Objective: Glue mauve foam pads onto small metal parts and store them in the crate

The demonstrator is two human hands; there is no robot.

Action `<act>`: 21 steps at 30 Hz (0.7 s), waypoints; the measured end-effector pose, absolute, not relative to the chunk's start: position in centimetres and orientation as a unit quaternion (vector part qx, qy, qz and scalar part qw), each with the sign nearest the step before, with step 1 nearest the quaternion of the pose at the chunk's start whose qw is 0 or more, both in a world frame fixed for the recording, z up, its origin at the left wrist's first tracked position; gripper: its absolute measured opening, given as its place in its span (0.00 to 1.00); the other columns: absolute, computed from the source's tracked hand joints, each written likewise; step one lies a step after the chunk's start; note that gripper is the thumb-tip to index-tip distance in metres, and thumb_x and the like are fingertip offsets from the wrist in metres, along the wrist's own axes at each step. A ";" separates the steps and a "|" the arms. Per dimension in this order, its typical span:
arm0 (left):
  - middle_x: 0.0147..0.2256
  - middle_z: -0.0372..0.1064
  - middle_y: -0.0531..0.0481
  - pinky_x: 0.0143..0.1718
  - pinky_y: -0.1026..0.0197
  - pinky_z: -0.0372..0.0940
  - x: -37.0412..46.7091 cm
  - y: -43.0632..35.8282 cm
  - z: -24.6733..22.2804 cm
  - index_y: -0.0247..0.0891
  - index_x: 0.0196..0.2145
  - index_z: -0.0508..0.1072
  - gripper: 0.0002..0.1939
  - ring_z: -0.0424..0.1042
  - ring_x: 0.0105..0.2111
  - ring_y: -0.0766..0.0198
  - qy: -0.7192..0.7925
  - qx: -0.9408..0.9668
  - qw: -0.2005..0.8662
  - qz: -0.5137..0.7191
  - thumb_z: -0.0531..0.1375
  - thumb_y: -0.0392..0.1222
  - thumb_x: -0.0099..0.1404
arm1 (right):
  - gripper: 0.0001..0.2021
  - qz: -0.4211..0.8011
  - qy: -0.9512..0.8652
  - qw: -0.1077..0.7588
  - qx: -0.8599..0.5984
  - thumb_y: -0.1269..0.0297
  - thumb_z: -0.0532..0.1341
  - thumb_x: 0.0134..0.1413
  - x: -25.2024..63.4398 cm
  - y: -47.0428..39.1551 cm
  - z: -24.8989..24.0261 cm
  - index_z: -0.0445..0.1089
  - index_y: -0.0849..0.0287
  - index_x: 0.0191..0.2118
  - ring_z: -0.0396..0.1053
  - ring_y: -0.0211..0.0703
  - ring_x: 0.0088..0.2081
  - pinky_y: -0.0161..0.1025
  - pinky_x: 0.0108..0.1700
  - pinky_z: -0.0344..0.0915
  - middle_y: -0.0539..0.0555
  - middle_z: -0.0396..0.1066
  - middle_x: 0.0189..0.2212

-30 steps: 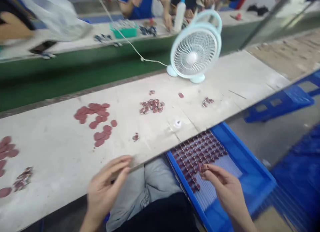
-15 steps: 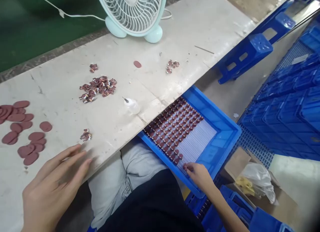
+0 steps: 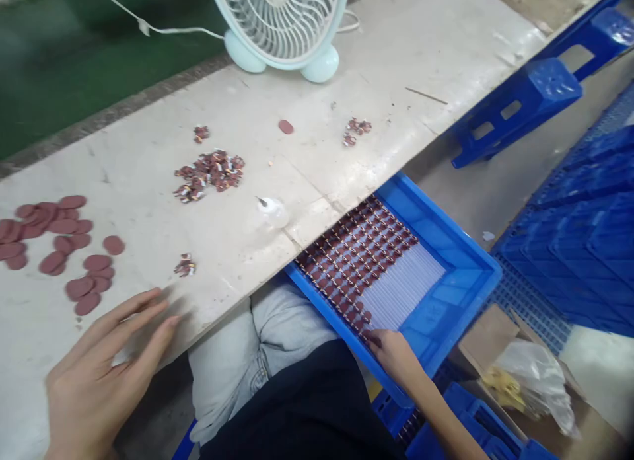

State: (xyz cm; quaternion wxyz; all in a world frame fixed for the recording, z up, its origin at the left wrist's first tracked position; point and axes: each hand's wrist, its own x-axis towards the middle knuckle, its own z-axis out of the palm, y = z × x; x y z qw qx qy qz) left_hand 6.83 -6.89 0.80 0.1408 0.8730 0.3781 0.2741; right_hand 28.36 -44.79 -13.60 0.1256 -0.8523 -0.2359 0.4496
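My left hand (image 3: 106, 364) hovers over the near edge of the table, fingers apart and holding nothing. Closest to it are flat maroon oval discs (image 3: 88, 304) and a small cluster of maroon and white pieces (image 3: 185, 267). Down at the blue crate (image 3: 478, 265), my right hand (image 3: 396, 357) pinches a small dark maroon piece (image 3: 372, 339), mostly covered by the fingers. It is at the near end of the rows of similar maroon pieces (image 3: 356, 255), which sit on a pale ribbed sheet (image 3: 403, 291) inside the crate.
On the table (image 3: 133, 202) are a larger pile of maroon pieces (image 3: 212, 171), a small white bottle with a dark thin tip (image 3: 273, 212) and a light-blue fan (image 3: 282, 30). Blue stools (image 3: 525, 103), stacked crates (image 3: 589, 242) and a cardboard box (image 3: 488, 334) stand to the right.
The whole view has shifted, so the table and crate appear farther right. My right hand has brought the small piece close against the end of the near row. My left hand stays open.
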 end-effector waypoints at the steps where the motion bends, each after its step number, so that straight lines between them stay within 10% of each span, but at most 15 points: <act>1: 0.47 0.78 0.61 0.32 0.58 0.71 6.6 -6.9 0.9 0.53 0.40 0.81 0.12 0.79 0.41 0.56 0.370 0.884 0.129 0.255 0.69 0.45 0.57 | 0.13 0.449 -0.249 0.129 -0.849 0.63 0.56 0.61 28.6 -44.6 -13.0 0.80 0.55 0.39 0.78 0.51 0.42 0.40 0.43 0.68 0.56 0.81 0.37; 5: 0.51 0.75 0.49 0.55 0.50 0.69 5.7 -6.8 0.7 0.46 0.47 0.78 0.12 0.76 0.49 0.55 0.323 0.910 0.179 0.187 0.63 0.41 0.65 | 0.18 0.417 -0.205 0.264 -0.845 0.49 0.57 0.61 30.0 -41.5 -9.6 0.78 0.55 0.42 0.78 0.53 0.40 0.42 0.42 0.73 0.57 0.81 0.37; 14: 0.52 0.73 0.46 0.54 0.50 0.69 10.4 -5.2 1.4 0.44 0.48 0.74 0.14 0.73 0.51 0.54 0.387 0.893 0.167 0.161 0.61 0.49 0.66 | 0.15 0.415 -0.044 0.700 -0.579 0.50 0.67 0.54 30.9 -22.6 0.6 0.67 0.55 0.37 0.58 0.31 0.16 0.26 0.14 0.56 0.43 0.63 0.18; 17: 0.49 0.74 0.49 0.51 0.53 0.69 10.5 -4.4 2.3 0.45 0.48 0.73 0.14 0.73 0.49 0.56 0.377 0.901 0.168 0.133 0.60 0.50 0.67 | 0.18 0.629 0.037 0.718 -0.297 0.46 0.59 0.62 31.4 -20.0 0.8 0.64 0.57 0.34 0.51 0.27 0.13 0.22 0.10 0.49 0.40 0.56 0.17; 21: 0.52 0.72 0.44 0.54 0.48 0.66 7.4 -2.0 2.9 0.42 0.49 0.74 0.16 0.70 0.53 0.51 0.423 0.883 0.128 0.157 0.59 0.49 0.67 | 0.22 0.695 0.147 0.704 0.010 0.49 0.56 0.66 31.6 -18.8 -0.3 0.59 0.62 0.54 0.63 0.27 0.21 0.19 0.13 0.58 0.45 0.64 0.28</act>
